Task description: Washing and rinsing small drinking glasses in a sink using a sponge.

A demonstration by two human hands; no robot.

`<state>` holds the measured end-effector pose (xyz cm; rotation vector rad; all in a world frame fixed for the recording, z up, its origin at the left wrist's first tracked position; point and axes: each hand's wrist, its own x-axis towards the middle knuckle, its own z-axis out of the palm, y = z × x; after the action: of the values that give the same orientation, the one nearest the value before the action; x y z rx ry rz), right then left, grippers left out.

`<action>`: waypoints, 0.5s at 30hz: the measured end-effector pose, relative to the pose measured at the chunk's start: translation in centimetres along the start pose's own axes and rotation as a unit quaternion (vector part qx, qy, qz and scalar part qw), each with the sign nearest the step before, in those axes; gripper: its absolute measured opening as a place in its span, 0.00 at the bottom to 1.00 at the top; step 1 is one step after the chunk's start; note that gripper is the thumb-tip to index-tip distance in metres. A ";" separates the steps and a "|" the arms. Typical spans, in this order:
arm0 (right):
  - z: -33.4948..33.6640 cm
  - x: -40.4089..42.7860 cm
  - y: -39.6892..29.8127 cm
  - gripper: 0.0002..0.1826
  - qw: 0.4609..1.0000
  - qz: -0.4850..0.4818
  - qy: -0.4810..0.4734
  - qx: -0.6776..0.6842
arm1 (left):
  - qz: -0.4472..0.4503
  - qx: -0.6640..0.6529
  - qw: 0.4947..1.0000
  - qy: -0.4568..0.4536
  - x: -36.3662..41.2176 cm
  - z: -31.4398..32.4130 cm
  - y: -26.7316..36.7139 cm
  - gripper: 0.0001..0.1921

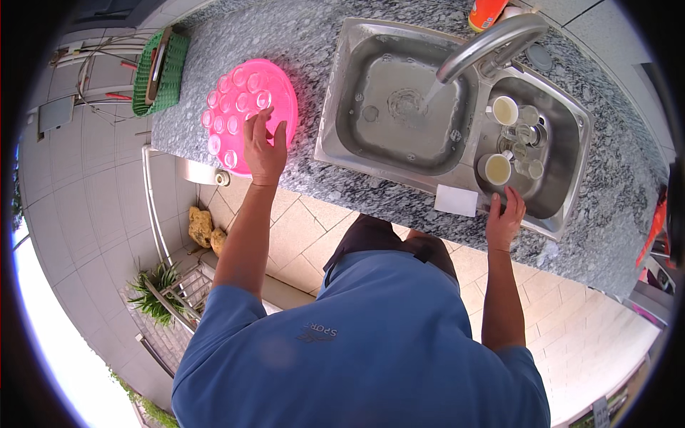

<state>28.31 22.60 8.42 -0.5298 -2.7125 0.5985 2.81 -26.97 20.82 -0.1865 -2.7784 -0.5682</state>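
Note:
My left hand (265, 155) hovers over the right side of a round pink plastic tray (286, 96), its fingers apart and curled. Several small clear glasses (242, 101) stand on that tray, one of them right beside my fingertips and partly hidden. My right hand (505, 220) is at the front rim of the small sink basin (559, 176), fingers spread and holding nothing. Just beyond it sits a white mug (495, 169) with pale liquid inside. A second white mug (503, 111) stands farther back, with several small glasses (522, 151) lying between and beside the mugs.
Water runs from a curved steel faucet (492, 45) into the large basin (369, 142). A white sponge-like block (456, 200) rests on the sink's front edge. At the left of the granite counter (316, 37) stands a green woven basket (171, 80); an orange container (486, 15) is behind the faucet.

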 end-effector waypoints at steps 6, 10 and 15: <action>0.4 -0.4 -0.4 0.19 1.000 0.006 0.003 -0.007 | 0.075 -0.073 0.950 -0.295 -0.4 13.3 9.3 0.25; 0.5 -0.4 0.1 0.21 1.000 0.012 0.004 -0.024 | 0.124 0.122 0.916 -0.363 0.8 23.6 10.3 0.36; 0.5 -0.2 -0.4 0.21 0.999 0.027 -0.010 -0.029 | 0.084 0.063 0.878 -0.466 3.3 31.5 11.7 0.51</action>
<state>28.15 22.05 8.10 -0.6176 -2.7485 0.5436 -6.41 -3.42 -1.51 -0.8697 -3.6364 -0.2754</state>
